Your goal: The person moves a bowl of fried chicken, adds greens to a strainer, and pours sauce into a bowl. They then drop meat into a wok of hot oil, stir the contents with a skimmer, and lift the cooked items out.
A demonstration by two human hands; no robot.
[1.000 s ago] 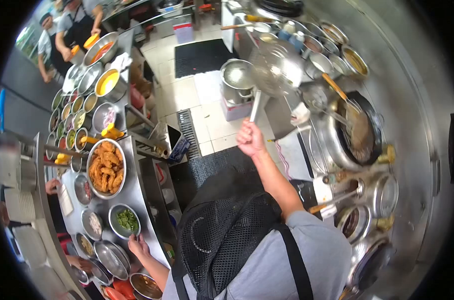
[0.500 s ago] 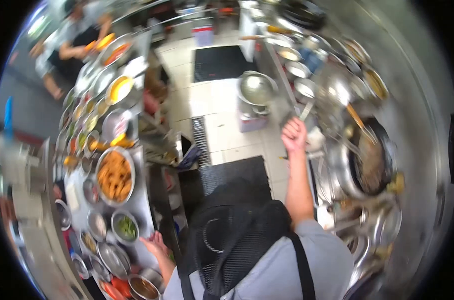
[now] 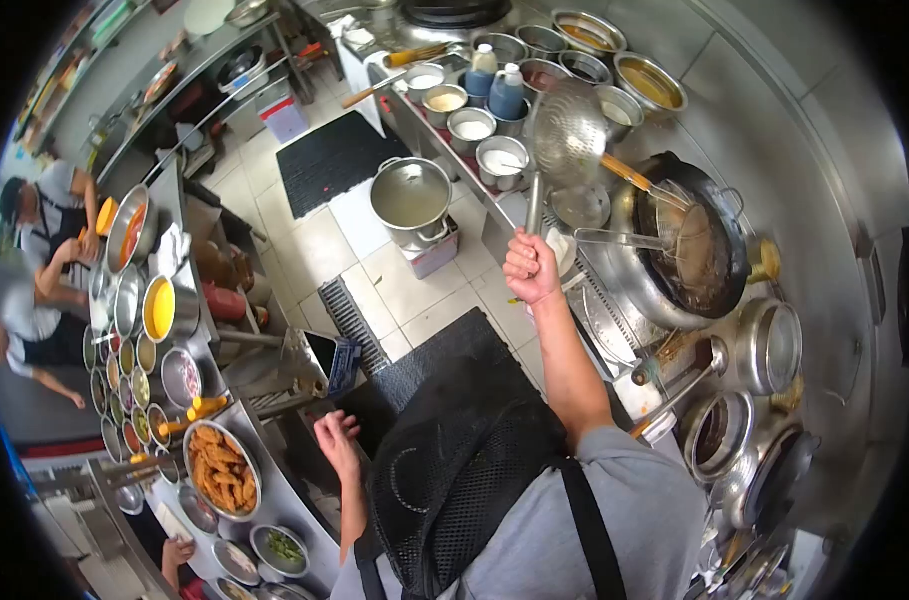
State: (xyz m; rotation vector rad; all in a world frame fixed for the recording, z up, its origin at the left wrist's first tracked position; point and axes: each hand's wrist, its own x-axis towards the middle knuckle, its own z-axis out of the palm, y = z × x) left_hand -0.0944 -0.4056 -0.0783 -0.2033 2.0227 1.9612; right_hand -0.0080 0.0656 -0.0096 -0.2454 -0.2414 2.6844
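Clock positions are from the middle of the view. At about half past two, a large dark wok [image 3: 726, 255] sits on the range. At eleven o'clock, a two-handled metal pot [image 3: 401, 233] stands above the tiled floor. At eight o'clock, a steel bowl [image 3: 258, 490] of fried pieces rests on the left-hand counter. At one o'clock, a round perforated skimmer [image 3: 569, 122] is held up, gripped by its handle in the right hand [image 3: 531, 267], fingers closed firmly. Between seven and eight, the left hand [image 3: 336, 435] is empty, fingers loosely spread. Two bottles [image 3: 507, 92] stand past twelve, near the skimmer. A careless swing could knock them over, or any drips might fall into nearby open containers [image 3: 501, 160]; the skimmer's height above them is hard to judge.
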